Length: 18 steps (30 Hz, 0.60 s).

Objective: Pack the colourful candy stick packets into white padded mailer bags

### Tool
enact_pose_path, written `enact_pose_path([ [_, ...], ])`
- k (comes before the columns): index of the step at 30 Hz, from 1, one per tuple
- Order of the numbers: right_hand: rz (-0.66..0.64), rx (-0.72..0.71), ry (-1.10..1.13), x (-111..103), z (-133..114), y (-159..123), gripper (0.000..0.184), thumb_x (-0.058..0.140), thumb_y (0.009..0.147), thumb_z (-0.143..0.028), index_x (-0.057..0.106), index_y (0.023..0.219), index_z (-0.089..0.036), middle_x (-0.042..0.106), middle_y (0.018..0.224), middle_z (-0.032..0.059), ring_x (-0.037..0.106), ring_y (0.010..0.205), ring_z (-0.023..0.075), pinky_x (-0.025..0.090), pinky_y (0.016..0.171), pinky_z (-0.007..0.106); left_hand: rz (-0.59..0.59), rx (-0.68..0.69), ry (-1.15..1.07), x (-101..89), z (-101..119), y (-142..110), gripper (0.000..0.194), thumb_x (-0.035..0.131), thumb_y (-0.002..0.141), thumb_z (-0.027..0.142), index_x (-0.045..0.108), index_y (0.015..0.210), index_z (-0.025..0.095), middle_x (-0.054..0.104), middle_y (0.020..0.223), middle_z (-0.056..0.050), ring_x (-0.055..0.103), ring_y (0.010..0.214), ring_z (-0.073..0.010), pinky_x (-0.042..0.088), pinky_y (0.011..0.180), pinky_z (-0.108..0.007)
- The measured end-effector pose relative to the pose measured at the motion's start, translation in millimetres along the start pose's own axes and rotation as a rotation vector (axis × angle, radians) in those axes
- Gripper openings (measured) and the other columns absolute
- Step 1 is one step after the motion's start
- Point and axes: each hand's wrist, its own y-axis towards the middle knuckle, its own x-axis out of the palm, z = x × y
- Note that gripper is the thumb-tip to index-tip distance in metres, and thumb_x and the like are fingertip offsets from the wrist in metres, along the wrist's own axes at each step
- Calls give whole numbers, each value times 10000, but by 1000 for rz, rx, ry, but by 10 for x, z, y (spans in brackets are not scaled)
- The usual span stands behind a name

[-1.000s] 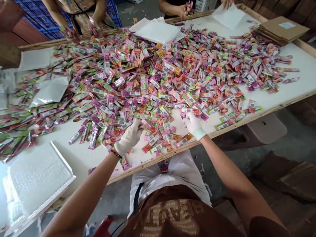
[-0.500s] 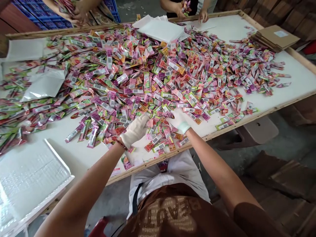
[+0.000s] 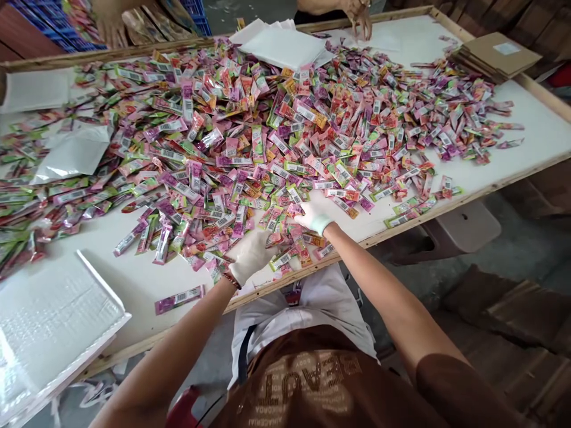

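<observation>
A wide heap of small coloured sachets [image 3: 276,119] with barcodes covers the white table [image 3: 491,172]. My left hand [image 3: 250,252], in a white glove, lies palm down on sachets at the table's front edge, fingers loosely stretched. Just to the right and a little farther in, my gloved right hand [image 3: 312,215] rests on the near fringe of the heap with its fingers spread. Neither hand visibly holds a sachet. A single purple sachet [image 3: 178,298] lies apart to the left of my left wrist.
White bubble mailers [image 3: 53,315] sit at the near left corner, and more white mailers [image 3: 285,47] at the back. Flat cardboard pieces [image 3: 495,56] are stacked at the far right. Other people's hands [image 3: 357,15] [image 3: 107,27] work at the far edge. A stool [image 3: 464,229] stands under the right side.
My left hand has drawn back toward the front edge, dragging sachets with it. My right hand has slid left into the heap. The view has tilted slightly.
</observation>
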Motion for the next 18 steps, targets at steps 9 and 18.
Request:
enact_pose_path([
  [9, -124, -559, -55, -25, -89, -743, 121, 557, 914, -155, 566, 1029, -192, 694, 908, 32, 638, 803, 165, 410, 726, 255, 28, 180, -64, -361, -265, 36, 397, 627, 849, 413, 577, 1166, 180, 714, 991, -70, 671, 858, -208, 502, 781, -297],
  [18, -197, -600, -468, 415, -285, -800, 239, 612, 849, -183, 657, 1082, -152, 692, 1081, 139, 640, 965, 269, 428, 830, 355, -160, 224, 311, -124, -142, 221, 257, 566, 807, 230, 711, 1017, 202, 716, 1115, -121, 673, 1035, -290, 502, 885, -377],
])
